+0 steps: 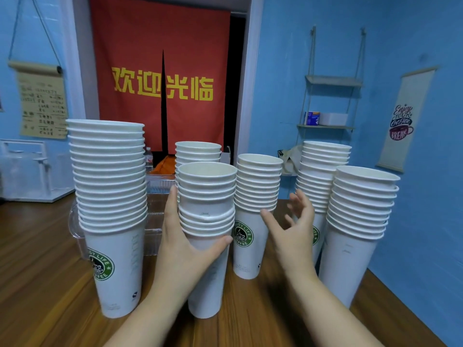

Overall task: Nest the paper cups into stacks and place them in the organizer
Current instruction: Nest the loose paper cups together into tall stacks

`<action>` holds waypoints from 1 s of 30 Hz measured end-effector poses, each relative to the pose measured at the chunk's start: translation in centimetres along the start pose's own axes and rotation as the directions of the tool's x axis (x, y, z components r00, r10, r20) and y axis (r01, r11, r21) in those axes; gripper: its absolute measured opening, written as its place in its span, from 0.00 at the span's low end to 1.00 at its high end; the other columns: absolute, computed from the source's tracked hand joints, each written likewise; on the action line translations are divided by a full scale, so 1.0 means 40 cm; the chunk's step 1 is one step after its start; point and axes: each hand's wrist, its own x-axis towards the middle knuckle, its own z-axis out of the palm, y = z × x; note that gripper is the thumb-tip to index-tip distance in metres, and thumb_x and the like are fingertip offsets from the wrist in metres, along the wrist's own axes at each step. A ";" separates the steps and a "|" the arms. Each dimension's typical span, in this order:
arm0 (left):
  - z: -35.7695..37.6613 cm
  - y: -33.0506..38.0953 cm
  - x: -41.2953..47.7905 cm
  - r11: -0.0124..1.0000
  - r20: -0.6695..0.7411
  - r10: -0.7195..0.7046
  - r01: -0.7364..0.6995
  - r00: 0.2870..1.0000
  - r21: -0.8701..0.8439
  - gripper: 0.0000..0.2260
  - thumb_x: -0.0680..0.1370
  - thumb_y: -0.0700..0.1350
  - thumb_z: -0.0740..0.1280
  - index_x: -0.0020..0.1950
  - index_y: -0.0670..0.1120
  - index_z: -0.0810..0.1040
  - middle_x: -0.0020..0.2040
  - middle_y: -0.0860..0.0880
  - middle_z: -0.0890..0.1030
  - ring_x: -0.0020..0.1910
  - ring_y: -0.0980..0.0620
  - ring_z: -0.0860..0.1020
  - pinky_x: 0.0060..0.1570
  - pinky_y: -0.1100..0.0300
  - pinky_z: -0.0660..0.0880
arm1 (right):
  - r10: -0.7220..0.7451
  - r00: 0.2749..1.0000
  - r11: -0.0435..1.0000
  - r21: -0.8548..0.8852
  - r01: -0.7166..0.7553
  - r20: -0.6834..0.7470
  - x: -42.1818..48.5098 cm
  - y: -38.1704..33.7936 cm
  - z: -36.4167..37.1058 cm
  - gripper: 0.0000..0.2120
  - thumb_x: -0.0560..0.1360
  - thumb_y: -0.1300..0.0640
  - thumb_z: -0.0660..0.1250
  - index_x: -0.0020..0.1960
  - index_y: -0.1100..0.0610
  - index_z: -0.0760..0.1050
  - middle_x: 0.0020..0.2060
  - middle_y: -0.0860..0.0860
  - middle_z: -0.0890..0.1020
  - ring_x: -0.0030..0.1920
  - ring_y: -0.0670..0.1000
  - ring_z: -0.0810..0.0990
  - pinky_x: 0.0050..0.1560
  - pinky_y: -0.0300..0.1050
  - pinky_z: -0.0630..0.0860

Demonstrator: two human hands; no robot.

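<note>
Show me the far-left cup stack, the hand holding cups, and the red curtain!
far-left cup stack [110, 176]: head view, on its stacked rims.
left hand [184, 249]: head view, at its thumb base, gripping the middle cup stack [208, 196].
red curtain [140, 46]: head view, on plain red cloth.

Six cup stacks [110, 196], two hands [185, 249]

White paper cups [110, 259] are printed with a green round logo; a red curtain [160, 78] is lettered in yellow; blue walls [400, 58]; brown wooden table [37, 271].
</note>
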 end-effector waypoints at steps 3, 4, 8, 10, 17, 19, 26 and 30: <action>-0.002 -0.001 0.001 1.000 0.005 -0.004 0.004 1.000 -0.002 0.54 0.56 0.63 0.73 0.75 0.61 0.46 0.76 0.60 0.58 0.74 0.62 0.59 0.69 0.61 0.60 | 0.144 0.980 0.989 -0.055 -0.138 0.139 0.024 0.047 0.011 0.52 0.63 0.57 0.79 0.76 0.51 0.50 0.71 0.50 0.64 0.70 0.49 0.65 0.70 0.48 0.65; -0.002 0.000 0.001 1.000 0.002 -0.009 0.009 1.000 -0.004 0.54 0.56 0.62 0.73 0.75 0.61 0.46 0.75 0.60 0.58 0.73 0.62 0.59 0.69 0.62 0.60 | 0.161 0.970 0.987 -0.058 -0.153 0.183 0.034 0.059 0.019 0.54 0.61 0.58 0.80 0.76 0.51 0.48 0.71 0.50 0.64 0.70 0.49 0.66 0.70 0.49 0.65; 0.000 0.007 0.002 1.000 -0.001 0.001 -0.001 1.000 -0.004 0.54 0.57 0.62 0.73 0.77 0.57 0.49 0.75 0.59 0.59 0.73 0.62 0.60 0.69 0.61 0.61 | 0.146 0.954 0.988 -0.093 -0.126 0.261 0.063 0.078 0.040 0.54 0.60 0.58 0.81 0.76 0.54 0.50 0.65 0.47 0.68 0.64 0.45 0.69 0.65 0.44 0.68; 0.002 0.008 0.002 1.000 -0.004 0.000 0.000 1.000 -0.010 0.53 0.57 0.61 0.73 0.77 0.57 0.49 0.75 0.59 0.60 0.73 0.62 0.61 0.68 0.62 0.61 | 0.121 0.957 0.988 -0.127 -0.090 0.264 0.070 0.070 0.041 0.48 0.60 0.58 0.81 0.73 0.54 0.58 0.61 0.45 0.73 0.59 0.44 0.73 0.59 0.42 0.71; -0.005 0.007 0.005 0.998 -0.032 -0.017 0.015 0.999 -0.063 0.50 0.57 0.60 0.74 0.73 0.65 0.52 0.72 0.64 0.63 0.71 0.62 0.64 0.66 0.58 0.64 | 0.092 0.955 0.977 0.160 -0.141 0.281 0.085 -0.085 -0.024 0.33 0.60 0.54 0.76 0.61 0.53 0.67 0.54 0.52 0.81 0.51 0.50 0.82 0.49 0.47 0.80; -0.004 0.013 0.005 0.996 -0.031 -0.027 0.024 0.999 -0.089 0.48 0.56 0.60 0.74 0.71 0.69 0.53 0.70 0.66 0.64 0.70 0.62 0.65 0.66 0.59 0.64 | 0.060 0.940 0.961 0.236 -0.146 0.336 0.097 -0.151 -0.059 0.34 0.58 0.50 0.74 0.61 0.54 0.68 0.52 0.53 0.82 0.48 0.50 0.84 0.43 0.44 0.80; 0.012 0.058 0.004 0.992 0.085 0.065 -0.056 0.994 -0.109 0.42 0.57 0.58 0.74 0.63 0.78 0.55 0.61 0.77 0.67 0.63 0.74 0.67 0.58 0.76 0.66 | 0.049 0.866 0.828 0.465 -0.313 0.497 0.161 -0.278 -0.111 0.24 0.64 0.47 0.68 0.55 0.60 0.77 0.42 0.55 0.84 0.41 0.52 0.83 0.48 0.48 0.80; 0.022 0.064 0.002 0.993 0.167 0.092 -0.077 0.982 -0.091 0.47 0.62 0.53 0.79 0.75 0.60 0.55 0.70 0.60 0.68 0.70 0.59 0.67 0.68 0.49 0.68 | -0.014 0.918 0.753 0.608 -0.252 0.397 0.199 -0.329 -0.107 0.12 0.71 0.47 0.64 0.47 0.54 0.79 0.38 0.50 0.84 0.40 0.48 0.82 0.49 0.45 0.79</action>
